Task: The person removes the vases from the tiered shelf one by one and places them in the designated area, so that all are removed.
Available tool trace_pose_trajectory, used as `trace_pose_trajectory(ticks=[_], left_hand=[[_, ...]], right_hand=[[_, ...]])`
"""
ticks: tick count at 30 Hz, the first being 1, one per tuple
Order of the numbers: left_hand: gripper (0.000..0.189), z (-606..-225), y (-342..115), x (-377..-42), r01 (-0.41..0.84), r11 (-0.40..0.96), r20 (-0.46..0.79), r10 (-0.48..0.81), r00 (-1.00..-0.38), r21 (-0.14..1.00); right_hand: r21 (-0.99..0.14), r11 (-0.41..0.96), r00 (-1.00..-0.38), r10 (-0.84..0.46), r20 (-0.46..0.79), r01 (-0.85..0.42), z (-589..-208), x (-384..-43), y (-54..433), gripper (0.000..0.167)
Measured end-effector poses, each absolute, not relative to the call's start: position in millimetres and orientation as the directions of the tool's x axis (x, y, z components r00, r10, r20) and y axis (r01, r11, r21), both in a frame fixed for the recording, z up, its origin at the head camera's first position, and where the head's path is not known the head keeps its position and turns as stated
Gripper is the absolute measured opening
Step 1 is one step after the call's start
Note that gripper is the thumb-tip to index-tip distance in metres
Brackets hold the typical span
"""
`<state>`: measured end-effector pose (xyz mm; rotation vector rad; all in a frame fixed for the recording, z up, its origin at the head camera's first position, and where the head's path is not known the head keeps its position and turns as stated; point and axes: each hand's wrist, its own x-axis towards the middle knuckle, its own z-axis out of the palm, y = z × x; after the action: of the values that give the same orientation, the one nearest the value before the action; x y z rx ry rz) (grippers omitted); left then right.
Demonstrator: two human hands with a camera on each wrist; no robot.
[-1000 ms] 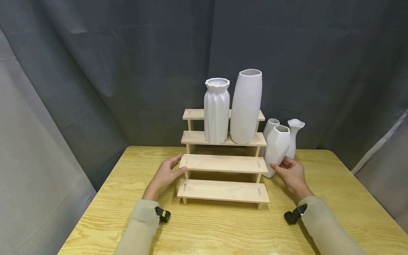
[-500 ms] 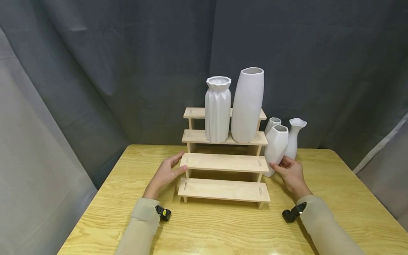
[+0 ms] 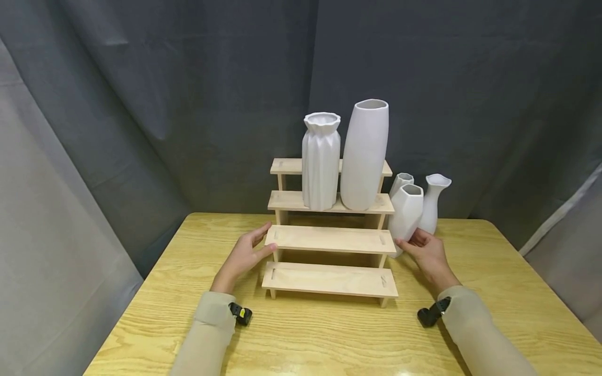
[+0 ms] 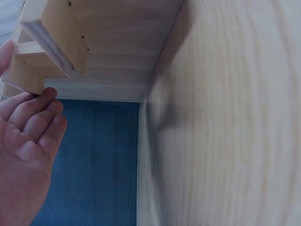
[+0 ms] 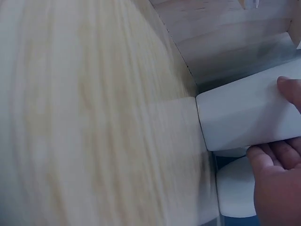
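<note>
In the head view a stepped wooden display stand stands on the table. My left hand holds the left end of its second step from the bottom, thumb over the board and fingers beneath. The left wrist view shows those fingertips against the board's edge. At the stand's right side, my right hand grips a white faceted vase low on its body, thumb and fingers on opposite sides. Its base meets the table in the right wrist view, where the vase leans past the fingers.
A pleated white vase and a taller smooth vase stand side by side on the stand. Behind the faceted vase are a flared-rim vase and a partly hidden slim vase. Dark curtain hangs behind the table.
The faceted vase has shifted slightly left and back, closer to the stand, with my right hand following. A wider gap shows beside the flared-rim vase. My left hand keeps its place on the stand.
</note>
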<state>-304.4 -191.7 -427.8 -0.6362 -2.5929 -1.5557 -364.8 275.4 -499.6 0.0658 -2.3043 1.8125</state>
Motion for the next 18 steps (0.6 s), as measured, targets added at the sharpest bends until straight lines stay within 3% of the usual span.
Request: trace_pose_trajectory(ticks=[9,18], left_hand=[[0.066,-427,-192,-304,0.35,0.414,0.228,0.315,-0.921,0.84],[0.067,-437,-195,-311,0.337,0.407,0.218,0.312,-0.925,0.849]], right_hand=[[-0.959,0.255,-0.985,0.089,0.15,-0.123,-491,-357,278,0.081],[-0.974,0.191,-0.981,0.123,0.149,-0.124,-485,-349,283,0.082]])
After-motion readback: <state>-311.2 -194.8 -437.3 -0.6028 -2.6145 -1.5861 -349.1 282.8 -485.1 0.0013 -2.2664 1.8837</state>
